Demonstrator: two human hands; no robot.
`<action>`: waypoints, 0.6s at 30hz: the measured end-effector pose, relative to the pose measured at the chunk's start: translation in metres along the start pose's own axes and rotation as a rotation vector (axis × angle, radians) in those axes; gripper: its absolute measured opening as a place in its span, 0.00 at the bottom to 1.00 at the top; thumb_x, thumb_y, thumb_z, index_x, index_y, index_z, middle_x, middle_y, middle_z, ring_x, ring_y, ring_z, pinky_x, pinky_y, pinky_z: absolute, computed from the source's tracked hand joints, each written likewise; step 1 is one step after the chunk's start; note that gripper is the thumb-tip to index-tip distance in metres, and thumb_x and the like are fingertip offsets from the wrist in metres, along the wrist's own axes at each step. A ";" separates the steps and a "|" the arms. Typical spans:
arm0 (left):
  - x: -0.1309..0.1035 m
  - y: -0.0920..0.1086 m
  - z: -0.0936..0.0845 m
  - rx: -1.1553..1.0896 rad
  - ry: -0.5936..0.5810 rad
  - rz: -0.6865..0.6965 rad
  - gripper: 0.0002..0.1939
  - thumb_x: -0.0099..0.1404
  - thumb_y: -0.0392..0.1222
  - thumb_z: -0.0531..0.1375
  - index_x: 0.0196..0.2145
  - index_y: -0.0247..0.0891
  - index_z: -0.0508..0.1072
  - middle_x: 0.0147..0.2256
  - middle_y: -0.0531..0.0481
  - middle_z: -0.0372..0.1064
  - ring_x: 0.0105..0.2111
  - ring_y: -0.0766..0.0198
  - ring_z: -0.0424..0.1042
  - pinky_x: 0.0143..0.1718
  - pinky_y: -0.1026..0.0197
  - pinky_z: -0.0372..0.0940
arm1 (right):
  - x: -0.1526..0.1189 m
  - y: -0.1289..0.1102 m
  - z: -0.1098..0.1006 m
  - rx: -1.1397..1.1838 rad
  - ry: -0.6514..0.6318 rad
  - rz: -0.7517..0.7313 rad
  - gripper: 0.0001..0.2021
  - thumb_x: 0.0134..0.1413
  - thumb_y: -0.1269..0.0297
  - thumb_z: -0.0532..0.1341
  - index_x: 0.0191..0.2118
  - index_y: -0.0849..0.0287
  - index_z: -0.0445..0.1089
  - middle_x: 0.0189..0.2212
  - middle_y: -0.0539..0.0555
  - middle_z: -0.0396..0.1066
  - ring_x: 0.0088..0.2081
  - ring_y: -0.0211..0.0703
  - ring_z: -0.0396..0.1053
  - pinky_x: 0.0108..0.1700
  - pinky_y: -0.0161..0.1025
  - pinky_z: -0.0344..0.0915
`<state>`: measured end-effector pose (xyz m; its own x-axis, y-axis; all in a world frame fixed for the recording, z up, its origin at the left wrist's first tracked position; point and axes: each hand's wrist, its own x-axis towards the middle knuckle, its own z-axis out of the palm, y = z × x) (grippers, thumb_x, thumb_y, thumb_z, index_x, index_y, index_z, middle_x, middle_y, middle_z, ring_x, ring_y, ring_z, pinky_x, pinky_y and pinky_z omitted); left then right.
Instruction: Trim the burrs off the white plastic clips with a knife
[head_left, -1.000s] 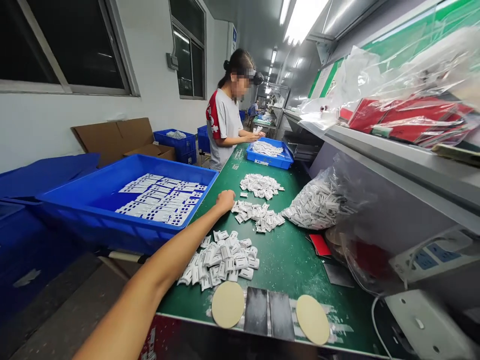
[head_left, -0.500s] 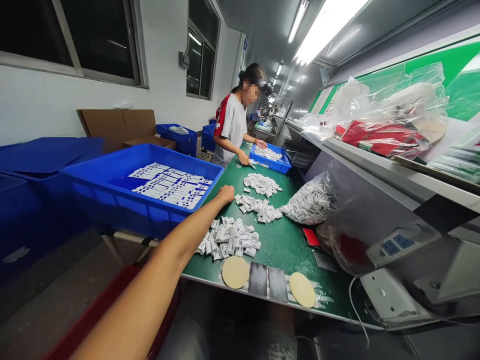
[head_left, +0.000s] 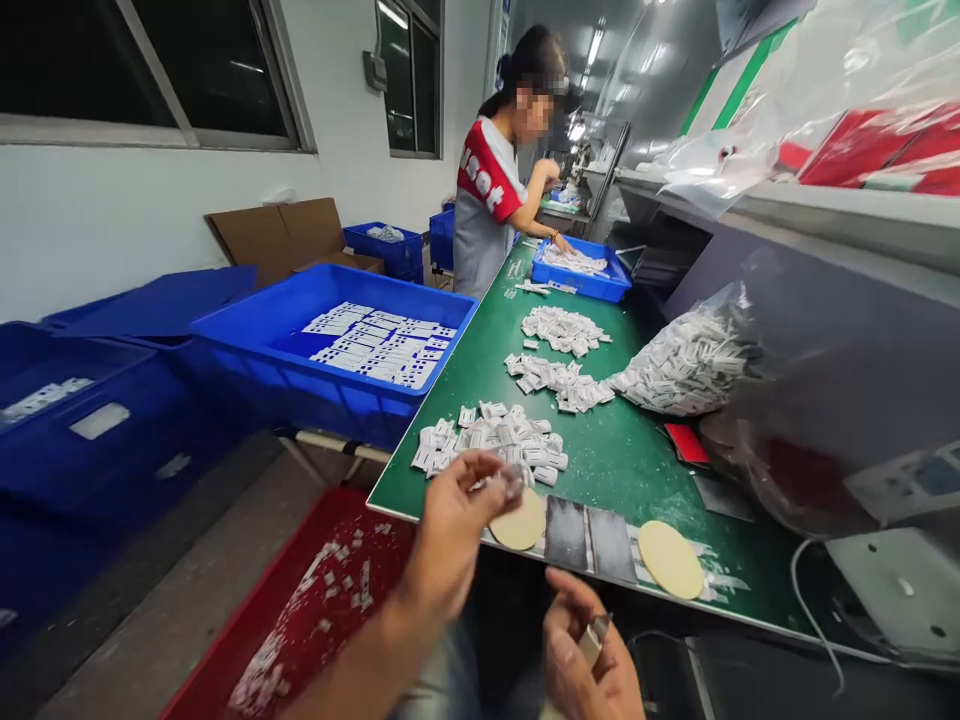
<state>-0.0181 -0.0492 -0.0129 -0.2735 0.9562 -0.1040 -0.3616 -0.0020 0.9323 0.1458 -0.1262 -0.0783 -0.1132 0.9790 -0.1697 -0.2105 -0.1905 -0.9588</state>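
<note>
Metal-tipped hand tool (head_left: 591, 645) sits in the curled right hand (head_left: 609, 672), its long axis slanting up and rightward; the left hand (head_left: 450, 522), farther forward and leftward, pinches a small blurred piece (head_left: 514, 482) near one yellow disc (head_left: 520, 527) on the tabletop (head_left: 615, 455).

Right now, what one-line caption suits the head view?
Left hand holds a small piece near piled white parts; right hand grips a metal-tipped tool at a green table.
</note>
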 end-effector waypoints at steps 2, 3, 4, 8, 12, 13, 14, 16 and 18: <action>-0.042 -0.019 0.005 -0.105 0.029 -0.068 0.10 0.62 0.45 0.66 0.37 0.40 0.71 0.35 0.50 0.75 0.35 0.63 0.77 0.40 0.59 0.73 | 0.013 -0.006 0.017 -0.111 0.101 -0.221 0.23 0.55 0.49 0.67 0.54 0.51 0.71 0.33 0.49 0.72 0.25 0.33 0.67 0.26 0.30 0.64; -0.056 -0.027 0.008 -0.173 0.050 -0.095 0.10 0.61 0.45 0.67 0.36 0.40 0.72 0.34 0.50 0.75 0.33 0.63 0.76 0.38 0.60 0.73 | 0.017 -0.010 0.024 -0.215 0.099 -0.349 0.18 0.58 0.53 0.66 0.51 0.53 0.73 0.34 0.51 0.73 0.30 0.37 0.71 0.30 0.32 0.68; -0.065 -0.033 0.011 -0.220 0.075 -0.108 0.10 0.60 0.45 0.68 0.35 0.40 0.73 0.32 0.49 0.75 0.33 0.63 0.76 0.38 0.62 0.72 | 0.020 -0.013 0.029 -0.314 0.085 -0.446 0.10 0.60 0.58 0.64 0.45 0.54 0.76 0.32 0.51 0.73 0.31 0.38 0.72 0.32 0.32 0.69; -0.076 -0.042 0.008 -0.125 0.078 -0.062 0.08 0.60 0.44 0.69 0.34 0.40 0.75 0.32 0.48 0.75 0.34 0.61 0.76 0.38 0.63 0.72 | 0.020 -0.018 0.027 -0.444 0.091 -0.584 0.06 0.59 0.69 0.63 0.39 0.54 0.77 0.32 0.50 0.74 0.33 0.38 0.73 0.36 0.31 0.69; -0.084 -0.028 -0.022 0.371 -0.171 0.145 0.10 0.65 0.39 0.65 0.45 0.45 0.76 0.39 0.47 0.77 0.37 0.58 0.77 0.39 0.61 0.72 | 0.012 -0.021 0.012 -0.750 0.044 -0.749 0.10 0.60 0.74 0.60 0.45 0.56 0.72 0.32 0.51 0.76 0.31 0.37 0.74 0.35 0.32 0.67; -0.086 -0.023 -0.031 0.536 -0.217 0.259 0.14 0.65 0.37 0.64 0.49 0.45 0.74 0.40 0.47 0.78 0.37 0.58 0.77 0.40 0.61 0.71 | 0.011 -0.022 0.011 -0.839 -0.019 -0.794 0.10 0.60 0.74 0.60 0.45 0.57 0.72 0.30 0.50 0.75 0.28 0.36 0.73 0.32 0.32 0.66; -0.087 -0.019 -0.041 0.703 -0.253 0.375 0.15 0.66 0.36 0.64 0.50 0.45 0.73 0.39 0.48 0.78 0.35 0.58 0.77 0.39 0.61 0.70 | 0.012 -0.023 0.010 -0.923 -0.097 -0.847 0.10 0.59 0.73 0.60 0.46 0.59 0.71 0.28 0.50 0.75 0.26 0.36 0.71 0.30 0.33 0.64; -0.088 -0.012 -0.063 1.027 -0.319 0.526 0.09 0.67 0.35 0.61 0.45 0.42 0.72 0.33 0.50 0.77 0.31 0.59 0.75 0.35 0.59 0.67 | 0.014 -0.020 0.013 -1.052 -0.268 -0.953 0.08 0.58 0.73 0.61 0.44 0.61 0.70 0.24 0.50 0.72 0.22 0.36 0.68 0.26 0.35 0.59; -0.090 -0.011 -0.084 1.279 -0.382 0.559 0.04 0.68 0.34 0.58 0.34 0.41 0.70 0.26 0.51 0.72 0.26 0.59 0.70 0.29 0.57 0.62 | 0.015 -0.012 0.020 -1.108 -0.392 -1.005 0.05 0.57 0.73 0.60 0.39 0.61 0.70 0.21 0.49 0.68 0.20 0.37 0.64 0.24 0.38 0.53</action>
<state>-0.0648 -0.1600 -0.0430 0.2146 0.9366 0.2770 0.7961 -0.3320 0.5060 0.1272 -0.1111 -0.0645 -0.6474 0.5523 0.5252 0.4274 0.8336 -0.3499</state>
